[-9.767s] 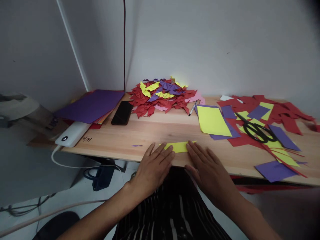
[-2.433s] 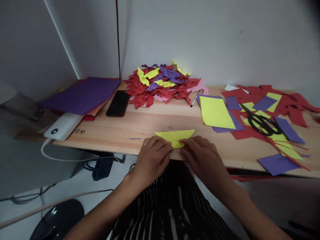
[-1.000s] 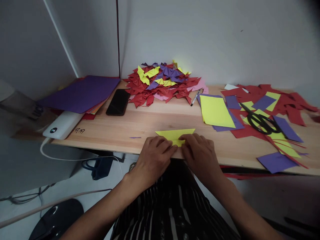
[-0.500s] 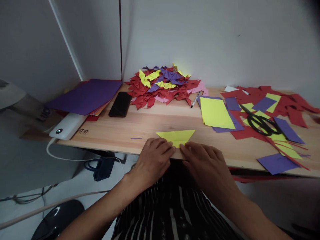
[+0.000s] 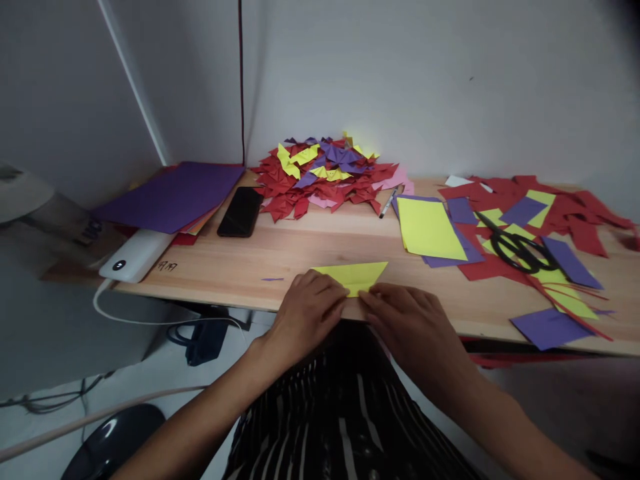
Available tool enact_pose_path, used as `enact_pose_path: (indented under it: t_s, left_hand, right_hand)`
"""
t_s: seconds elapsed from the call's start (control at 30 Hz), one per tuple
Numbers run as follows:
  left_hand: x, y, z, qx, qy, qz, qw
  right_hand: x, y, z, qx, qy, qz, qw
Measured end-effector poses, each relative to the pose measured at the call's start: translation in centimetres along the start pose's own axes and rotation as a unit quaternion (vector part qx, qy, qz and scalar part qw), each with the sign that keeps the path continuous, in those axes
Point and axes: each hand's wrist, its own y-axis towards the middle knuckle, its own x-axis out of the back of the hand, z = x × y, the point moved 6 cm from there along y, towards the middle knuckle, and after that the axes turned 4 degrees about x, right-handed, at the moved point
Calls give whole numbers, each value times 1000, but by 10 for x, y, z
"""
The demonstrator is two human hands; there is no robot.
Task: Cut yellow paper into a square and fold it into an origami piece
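A folded piece of yellow paper lies at the front edge of the wooden table, its long straight side facing the wall. My left hand has its fingers curled together on the paper's left near corner. On the right near corner press the thumb and fingers of my right hand. Both hands hide the paper's lower corners. A thin purple paper scrap lies to the left of my left hand.
Folded paper shapes are heaped against the wall. A phone, a white power bank and purple sheets lie left. Rightward are a pen, yellow sheets, black scissors and red scraps.
Both hands stay on the yellow paper, my fingers shifting only slightly along its near edge. The whole view has moved a little.
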Motion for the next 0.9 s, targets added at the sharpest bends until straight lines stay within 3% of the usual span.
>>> enact_pose_path:
  t_s: [0.13, 0.37, 0.6, 0.9]
  left_hand:
    - [-3, 9, 9, 40, -22, 0, 999]
    - [-7, 15, 10, 22, -12, -24, 999]
    - [-2, 14, 5, 21, -12, -75, 997]
    - [3, 9, 3, 92, -22, -89, 992]
  right_hand:
    - [1, 6, -11, -5, 31, -25, 999]
    - [-6, 18, -21, 2, 62, -79, 995]
    - [-10, 25, -27, 7, 124, -56, 991]
    - [-14, 31, -33, -71, 144, 11, 987]
